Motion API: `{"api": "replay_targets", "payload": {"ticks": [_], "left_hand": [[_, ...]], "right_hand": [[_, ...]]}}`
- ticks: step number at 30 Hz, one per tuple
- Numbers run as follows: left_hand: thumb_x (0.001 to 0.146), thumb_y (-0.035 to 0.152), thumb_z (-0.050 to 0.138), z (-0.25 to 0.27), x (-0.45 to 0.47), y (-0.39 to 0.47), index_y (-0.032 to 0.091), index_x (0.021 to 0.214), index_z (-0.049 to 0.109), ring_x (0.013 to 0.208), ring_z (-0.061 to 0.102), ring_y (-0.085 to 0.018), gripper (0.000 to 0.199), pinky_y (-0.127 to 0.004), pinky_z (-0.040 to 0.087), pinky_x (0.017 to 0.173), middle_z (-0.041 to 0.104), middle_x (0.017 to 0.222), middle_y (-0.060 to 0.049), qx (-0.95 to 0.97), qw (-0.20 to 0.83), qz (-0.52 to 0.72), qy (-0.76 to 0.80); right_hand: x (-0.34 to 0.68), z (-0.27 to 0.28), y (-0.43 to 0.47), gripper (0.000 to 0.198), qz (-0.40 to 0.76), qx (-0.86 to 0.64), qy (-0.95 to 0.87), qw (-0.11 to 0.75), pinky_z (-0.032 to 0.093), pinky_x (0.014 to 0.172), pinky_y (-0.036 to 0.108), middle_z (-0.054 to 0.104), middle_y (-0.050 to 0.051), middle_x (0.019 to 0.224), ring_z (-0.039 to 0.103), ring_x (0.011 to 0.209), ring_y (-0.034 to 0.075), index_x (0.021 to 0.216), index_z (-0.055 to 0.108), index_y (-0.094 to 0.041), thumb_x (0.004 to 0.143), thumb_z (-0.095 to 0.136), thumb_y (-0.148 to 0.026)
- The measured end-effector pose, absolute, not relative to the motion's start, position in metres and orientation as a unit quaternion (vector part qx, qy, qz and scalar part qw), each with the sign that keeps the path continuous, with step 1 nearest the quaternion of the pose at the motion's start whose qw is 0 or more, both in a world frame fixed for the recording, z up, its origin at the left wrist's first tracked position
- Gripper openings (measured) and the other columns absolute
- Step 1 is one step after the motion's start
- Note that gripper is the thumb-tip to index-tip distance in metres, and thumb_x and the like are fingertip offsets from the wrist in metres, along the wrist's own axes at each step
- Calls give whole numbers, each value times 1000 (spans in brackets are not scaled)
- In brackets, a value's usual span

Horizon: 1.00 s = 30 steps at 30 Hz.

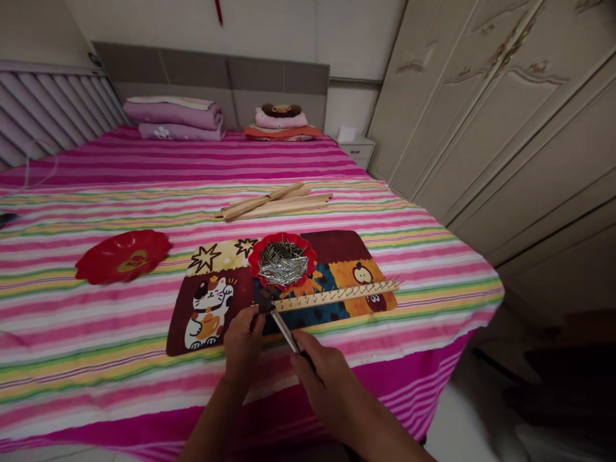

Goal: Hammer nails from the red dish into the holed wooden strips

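My right hand (325,372) grips a hammer (287,330) by its handle. The hammer's dark head is over the left end of a wooden strip (332,296), close to my left fingers. A row of nails stands up along that strip. My left hand (243,340) is closed at the strip's left end; the hammer head partly hides its fingertips, so what they pinch cannot be made out. Just behind the strip, a red scalloped bowl (254,262) holds a heap of loose nails (283,260). Strip and bowl rest on a patterned mat (178,330).
Several bare wooden strips (279,204) lie piled beyond the mat. To the left is a red plate (103,256). Everything lies on a striped bed cover (120,385). Folded bedding (176,119) sits by the headboard, and a wardrobe (481,96) stands along the right.
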<state>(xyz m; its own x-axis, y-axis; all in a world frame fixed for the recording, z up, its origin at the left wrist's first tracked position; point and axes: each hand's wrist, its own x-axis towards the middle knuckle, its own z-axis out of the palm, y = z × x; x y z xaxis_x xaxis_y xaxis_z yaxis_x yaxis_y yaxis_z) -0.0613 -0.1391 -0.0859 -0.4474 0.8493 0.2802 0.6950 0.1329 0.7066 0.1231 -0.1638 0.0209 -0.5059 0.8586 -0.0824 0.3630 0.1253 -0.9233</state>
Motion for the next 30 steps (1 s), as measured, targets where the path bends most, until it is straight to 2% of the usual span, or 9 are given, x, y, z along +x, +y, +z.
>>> {"api": "replay_targets", "payload": {"ticks": [5,9,11,14,17,20,23,26,30], "left_hand": [[76,39,49,-82,-61,-138,21,83,65,82,63,-19,24,-30,47,76,69,86,-4,504,127,434,736],[75,39,51,-63,-63,-142,21,88,64,74,63,-17,26,-28,48,70,69,83,-3,484,123,418,759],[76,38,50,-47,-65,-139,21,86,63,70,61,-16,24,-27,47,68,68,79,-2,484,87,407,770],[78,35,49,-24,-65,-122,20,87,63,73,60,-16,23,-27,45,70,67,79,-3,532,36,382,755],[79,30,47,-10,-61,-90,19,87,66,86,60,-19,23,-30,43,78,67,88,-6,621,25,289,729],[79,25,46,-6,-52,-59,20,85,69,92,59,-23,24,-34,41,79,67,90,-9,655,35,145,741],[78,23,44,-6,-42,-40,19,80,69,92,60,-26,25,-38,40,78,68,91,-10,659,56,46,749],[78,21,43,-6,-38,-33,17,80,67,91,61,-27,24,-38,39,76,69,90,-12,652,84,17,754],[78,22,44,-3,-46,-32,18,80,65,87,62,-24,22,-33,39,73,69,88,-10,655,94,36,749]], "right_hand": [[144,22,-176,29,523,-443,-680,262,28,48,23,38,-7,58,31,49,10,115,54,-21,91,42,-28],[168,10,-188,39,534,-488,-623,297,29,46,22,39,-7,56,31,48,10,119,53,-18,90,41,-41],[181,1,-192,43,529,-514,-602,306,33,46,21,40,-7,55,33,47,11,121,52,-19,89,41,-44],[198,-12,-193,45,516,-543,-589,304,40,51,21,46,-5,57,44,51,13,123,52,-19,88,42,-46],[207,-18,-192,47,512,-553,-582,304,45,58,21,55,-1,64,53,62,17,126,50,-19,88,43,-46],[210,-18,-191,47,503,-558,-580,315,47,62,21,60,0,69,57,68,18,126,51,-20,88,45,-46],[207,-16,-193,47,499,-560,-579,320,46,57,21,59,-2,64,56,61,16,125,54,-20,87,45,-46],[204,-16,-195,48,492,-561,-572,340,44,50,21,57,-3,59,52,53,15,123,56,-19,86,46,-48],[203,-16,-195,48,494,-560,-560,358,46,53,21,60,-2,60,56,57,16,122,57,-19,85,47,-48]]}}
